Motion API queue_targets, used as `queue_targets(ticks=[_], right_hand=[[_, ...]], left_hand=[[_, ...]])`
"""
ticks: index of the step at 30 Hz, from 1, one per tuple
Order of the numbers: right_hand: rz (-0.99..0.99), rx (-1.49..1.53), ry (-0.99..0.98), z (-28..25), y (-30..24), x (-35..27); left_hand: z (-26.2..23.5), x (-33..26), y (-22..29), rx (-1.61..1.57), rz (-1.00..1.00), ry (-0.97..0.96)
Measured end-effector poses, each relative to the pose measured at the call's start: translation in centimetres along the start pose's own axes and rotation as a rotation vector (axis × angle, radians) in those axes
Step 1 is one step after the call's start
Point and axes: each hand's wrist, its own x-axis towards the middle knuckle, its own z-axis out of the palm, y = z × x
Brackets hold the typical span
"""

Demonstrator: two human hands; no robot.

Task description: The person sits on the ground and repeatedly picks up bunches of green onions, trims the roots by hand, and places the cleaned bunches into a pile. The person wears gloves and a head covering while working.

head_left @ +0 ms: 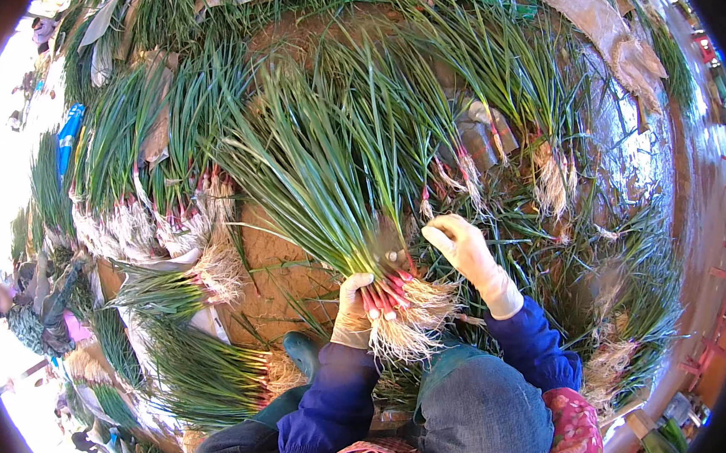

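Observation:
A large bunch of spring onions fans out in front of me, long green leaves pointing away and red-skinned stems with pale, stringy roots toward me. My left hand, in a cream glove, is closed round the stems from the left side. Just right of the bunch is my right hand, gloved alike and apart from the roots. Its fingers are curled in with the thumb against them; whatever they may hold is hidden. More spring onions lie beyond that hand.
Heaps of spring onions line the far left, and tied-looking bunches lie by my left knee. Loose leaves litter the brown ground. A crumpled sack lies far right. Other people sit at the left edge.

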Motion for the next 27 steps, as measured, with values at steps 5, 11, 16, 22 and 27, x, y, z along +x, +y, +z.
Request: queue_targets(ticks=[5,11,16,22,27], right_hand=[[0.399,0.428,-0.357,3.2,2.4,2.9],[0.169,-0.854,0.052,1.4,2.1,7.4],[0.119,-0.179,-0.345,1.8,2.2,4.8],[-0.03,0.03,0.088,5.5,0.8,-1.3],[0.185,0.605,0.195,2.4,-2.1,-1.1]], left_hand=[[-1.0,-0.3,-0.1,-0.011,-0.141,-0.041],[-0.4,-2.0,-1.3,-0.099,0.063,0.049],[-0.3,-2.2,-1.4,-0.047,0.028,0.056],[-1.3,-1.8,-1.5,0.027,-0.066,0.126],[-1.0,-1.8,-2.4,-0.023,0.007,0.063]])
